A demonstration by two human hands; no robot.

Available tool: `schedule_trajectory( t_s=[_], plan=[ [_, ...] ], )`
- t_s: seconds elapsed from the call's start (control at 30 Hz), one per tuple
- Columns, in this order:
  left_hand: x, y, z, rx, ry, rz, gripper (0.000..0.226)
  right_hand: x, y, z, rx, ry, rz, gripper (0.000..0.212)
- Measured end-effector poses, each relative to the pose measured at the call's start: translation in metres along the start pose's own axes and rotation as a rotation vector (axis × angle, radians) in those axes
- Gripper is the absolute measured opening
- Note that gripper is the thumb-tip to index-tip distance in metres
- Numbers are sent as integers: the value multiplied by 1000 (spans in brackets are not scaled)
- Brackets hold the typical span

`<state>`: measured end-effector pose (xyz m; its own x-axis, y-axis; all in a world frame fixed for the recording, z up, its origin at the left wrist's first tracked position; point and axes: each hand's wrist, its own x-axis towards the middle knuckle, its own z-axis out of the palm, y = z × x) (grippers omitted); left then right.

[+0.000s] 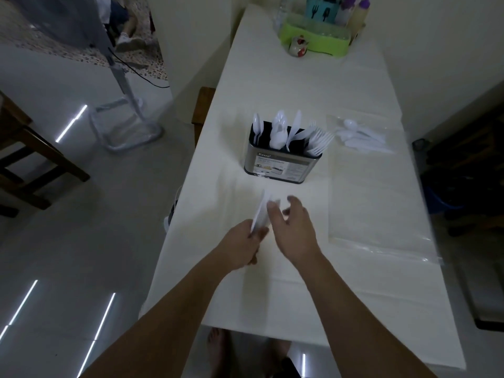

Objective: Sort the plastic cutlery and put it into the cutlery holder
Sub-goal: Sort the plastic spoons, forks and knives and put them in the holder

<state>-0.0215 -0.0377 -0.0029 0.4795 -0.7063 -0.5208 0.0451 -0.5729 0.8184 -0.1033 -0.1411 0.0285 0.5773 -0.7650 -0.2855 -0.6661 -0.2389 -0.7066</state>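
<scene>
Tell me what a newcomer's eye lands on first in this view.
First the two hands at the near middle of the white table: the left hand grips a bunch of white plastic cutlery, with the right hand open beside it. Just beyond stands the metal cutlery holder bristling with white spoons, knives and forks, and to its right lies a loose pile of cutlery.

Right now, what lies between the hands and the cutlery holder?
Only bare white tablecloth, in the head view. The left hand holds white cutlery pointing toward the cutlery holder; the right hand is beside it.
</scene>
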Motion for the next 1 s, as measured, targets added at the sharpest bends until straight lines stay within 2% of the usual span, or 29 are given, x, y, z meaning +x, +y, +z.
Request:
schedule_trajectory(
  t_s=[0.1, 0.23, 0.43, 0.57, 0.63, 0.67, 0.77, 0.83, 0.9, 1.0],
  plan=[
    [-3, 6, 8, 63, -60, 62, 27, 12, -7, -8, 59, -61, -81, 71],
    [4, 4, 12, 150, 3, 69, 37, 22, -9, -9, 79, -16, -48, 76],
    [8, 9, 11, 82, 28, 24, 29, 14, -11, -15, 96, 30, -60, 33],
    [11, 7, 15, 249, 64, 96, 20, 15, -10, -14, 165, -10, -35, 10],
    [15, 5, 17, 333, 87, 119, 25, 18, -10, -16, 167, 14, -14, 30],
    [16, 4, 18, 357, 90, 130, 27, 20, -9, -16, 154, 54, -11, 32],
    [19, 7, 21, 385, 121, 168, 27, 25, -3, -19, 178, 155, 3, 17],
    [21, 10, 22, 393, 148, 183, 23, 26, -1, -22, 176, 126, 1, 24],
    [24, 13, 24, 406, 185, 205, 20, 28, 1, -25, 66, 43, -29, 21],
    [29, 17, 23, 449, 256, 255, 22, 33, -1, -39, -364, -71, -107, 34]
  ],
)
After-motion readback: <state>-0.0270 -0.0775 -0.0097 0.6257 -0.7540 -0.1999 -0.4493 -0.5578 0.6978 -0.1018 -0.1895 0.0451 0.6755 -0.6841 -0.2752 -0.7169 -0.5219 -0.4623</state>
